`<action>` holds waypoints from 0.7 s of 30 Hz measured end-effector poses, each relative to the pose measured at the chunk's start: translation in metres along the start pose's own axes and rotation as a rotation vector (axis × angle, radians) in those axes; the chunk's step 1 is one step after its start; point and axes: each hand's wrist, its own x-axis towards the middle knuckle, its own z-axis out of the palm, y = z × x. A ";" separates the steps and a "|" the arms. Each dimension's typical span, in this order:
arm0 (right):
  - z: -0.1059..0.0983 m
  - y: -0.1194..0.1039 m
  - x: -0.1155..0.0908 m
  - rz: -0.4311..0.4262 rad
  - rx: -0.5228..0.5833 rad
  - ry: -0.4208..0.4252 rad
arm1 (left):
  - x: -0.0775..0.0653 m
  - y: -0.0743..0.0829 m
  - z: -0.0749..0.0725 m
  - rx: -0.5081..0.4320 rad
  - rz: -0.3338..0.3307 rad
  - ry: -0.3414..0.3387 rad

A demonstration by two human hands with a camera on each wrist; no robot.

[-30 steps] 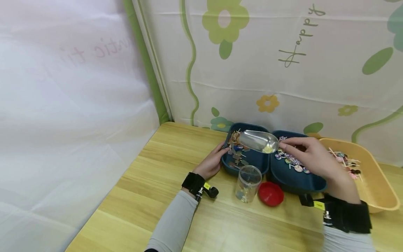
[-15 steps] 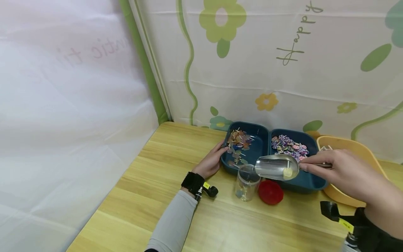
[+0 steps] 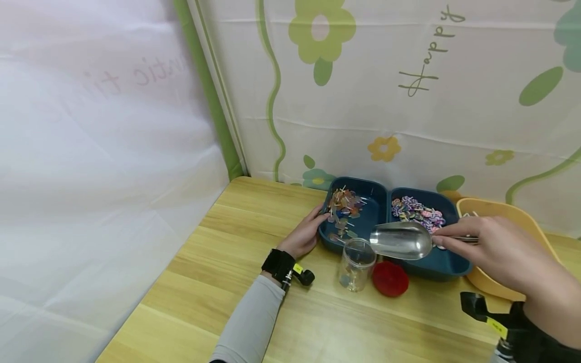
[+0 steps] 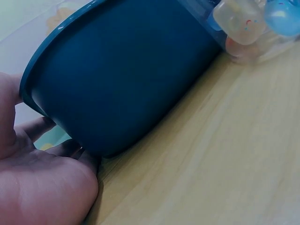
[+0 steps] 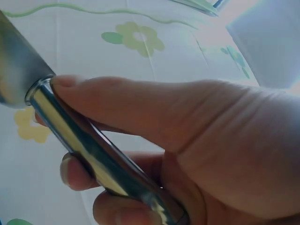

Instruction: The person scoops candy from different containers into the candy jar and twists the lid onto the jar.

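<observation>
My left hand [image 3: 300,234] holds the left wall of a dark blue bin [image 3: 373,214], thumb over its rim; the left wrist view shows fingers against the outside wall. Small translucent lollipop pieces [image 3: 346,200] lie in that bin. My right hand [image 3: 497,247] grips the handle [image 5: 86,138] of a metal scoop [image 3: 401,241]. The scoop's lip is at the mouth of a clear jar [image 3: 356,275], and no piece shows in its bowl. Inside the jar are a few pieces, among them a pale one [image 4: 241,21] and a blue one [image 4: 283,18].
A red lid [image 3: 390,279] lies right of the jar. A second dark blue bin [image 3: 449,262] holds swirled lollipop pieces [image 3: 417,212]. Partly behind my right hand stands a yellow bin [image 3: 513,209]. A printed curtain [image 3: 345,111] hangs behind the wooden table [image 3: 345,327].
The scoop has moved from above the left blue bin right and down to the jar. A yellow lollipop piece seen in it earlier no longer shows there. My left hand has stayed put.
</observation>
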 end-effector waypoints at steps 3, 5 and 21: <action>0.001 0.000 0.004 -0.005 -0.007 0.023 | 0.000 0.000 0.001 -0.003 0.004 0.001; 0.005 0.001 0.011 0.003 0.008 0.025 | 0.000 -0.001 0.001 -0.010 0.009 0.004; 0.069 -0.008 0.071 0.192 0.013 -0.030 | -0.001 0.000 0.000 -0.011 0.009 -0.014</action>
